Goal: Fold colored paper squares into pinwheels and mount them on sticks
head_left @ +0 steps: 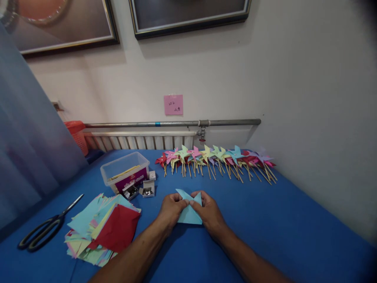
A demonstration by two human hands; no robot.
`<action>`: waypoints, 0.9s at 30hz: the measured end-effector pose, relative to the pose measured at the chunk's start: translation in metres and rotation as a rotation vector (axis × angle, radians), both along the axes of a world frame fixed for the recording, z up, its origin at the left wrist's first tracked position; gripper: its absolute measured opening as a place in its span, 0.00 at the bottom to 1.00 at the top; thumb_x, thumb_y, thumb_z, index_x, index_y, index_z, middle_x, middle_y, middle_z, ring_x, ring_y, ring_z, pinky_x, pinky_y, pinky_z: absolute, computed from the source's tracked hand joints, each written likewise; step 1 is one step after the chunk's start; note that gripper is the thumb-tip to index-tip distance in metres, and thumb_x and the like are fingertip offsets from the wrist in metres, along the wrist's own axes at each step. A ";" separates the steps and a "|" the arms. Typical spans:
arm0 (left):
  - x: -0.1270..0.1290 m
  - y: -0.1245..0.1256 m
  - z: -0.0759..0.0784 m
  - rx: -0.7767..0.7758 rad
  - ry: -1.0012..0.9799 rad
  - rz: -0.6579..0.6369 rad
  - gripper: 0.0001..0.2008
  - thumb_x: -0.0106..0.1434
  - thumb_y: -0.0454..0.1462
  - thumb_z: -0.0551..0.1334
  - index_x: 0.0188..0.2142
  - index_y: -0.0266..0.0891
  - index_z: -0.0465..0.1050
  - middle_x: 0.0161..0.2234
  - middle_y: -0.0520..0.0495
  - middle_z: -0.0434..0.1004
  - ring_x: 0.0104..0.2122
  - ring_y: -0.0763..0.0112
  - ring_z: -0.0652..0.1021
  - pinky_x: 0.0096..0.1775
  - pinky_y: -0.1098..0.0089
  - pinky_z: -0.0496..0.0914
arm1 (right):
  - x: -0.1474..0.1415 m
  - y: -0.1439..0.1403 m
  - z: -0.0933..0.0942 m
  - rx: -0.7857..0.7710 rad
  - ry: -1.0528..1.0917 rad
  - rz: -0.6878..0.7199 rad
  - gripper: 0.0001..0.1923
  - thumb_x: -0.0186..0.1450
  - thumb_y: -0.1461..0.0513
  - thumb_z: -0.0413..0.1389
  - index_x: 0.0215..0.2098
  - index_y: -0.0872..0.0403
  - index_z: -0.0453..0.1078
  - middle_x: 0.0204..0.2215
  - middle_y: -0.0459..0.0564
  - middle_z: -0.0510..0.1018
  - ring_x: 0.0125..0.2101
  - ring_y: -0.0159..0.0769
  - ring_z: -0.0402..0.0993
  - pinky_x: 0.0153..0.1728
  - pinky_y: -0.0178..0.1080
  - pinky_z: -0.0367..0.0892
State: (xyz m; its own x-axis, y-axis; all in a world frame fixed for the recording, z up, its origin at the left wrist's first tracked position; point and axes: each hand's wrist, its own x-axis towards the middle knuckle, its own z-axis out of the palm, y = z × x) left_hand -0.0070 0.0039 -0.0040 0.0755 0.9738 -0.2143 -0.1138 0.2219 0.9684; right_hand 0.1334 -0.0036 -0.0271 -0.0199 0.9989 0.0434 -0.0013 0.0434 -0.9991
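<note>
A light blue paper sheet [189, 216] is held between both hands above the blue table, with pointed corners sticking up at its top. My left hand [173, 208] grips it from the left, thumb pressed near the middle of the paper. From the other side my right hand [207, 210] pinches it, and the two thumb tips almost meet. Fingers behind the paper are partly hidden. Left of my forearm lies a messy pile of coloured paper sheets [118, 230], a red one on top.
Black-handled scissors [48, 230] lie at the left. Behind the pile stand a clear plastic box [125, 169] with thin sticks and small boxes of metal pins [147, 190]. Many finished paper pinwheels [218, 155] line the table's back edge, near a radiator [141, 141].
</note>
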 end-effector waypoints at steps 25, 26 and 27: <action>-0.026 0.021 -0.008 -0.019 -0.216 0.031 0.16 0.42 0.37 0.72 0.21 0.38 0.64 0.16 0.56 0.65 0.16 0.79 0.64 0.22 0.74 0.58 | 0.012 -0.003 0.016 0.116 0.030 0.213 0.15 0.61 0.57 0.58 0.45 0.52 0.71 0.35 0.49 0.79 0.36 0.39 0.75 0.40 0.40 0.69; -0.025 0.020 -0.008 -0.016 -0.204 0.027 0.16 0.42 0.37 0.72 0.21 0.38 0.63 0.16 0.56 0.64 0.16 0.80 0.63 0.21 0.74 0.57 | 0.012 -0.004 0.016 0.120 0.006 0.214 0.13 0.61 0.56 0.58 0.42 0.52 0.72 0.34 0.48 0.78 0.35 0.38 0.74 0.38 0.39 0.68; -0.025 0.020 -0.008 -0.012 -0.189 0.020 0.17 0.43 0.38 0.72 0.20 0.38 0.62 0.15 0.56 0.64 0.15 0.80 0.63 0.21 0.74 0.56 | 0.012 -0.004 0.015 0.123 -0.014 0.213 0.12 0.62 0.56 0.58 0.41 0.52 0.73 0.33 0.47 0.77 0.33 0.36 0.73 0.37 0.38 0.67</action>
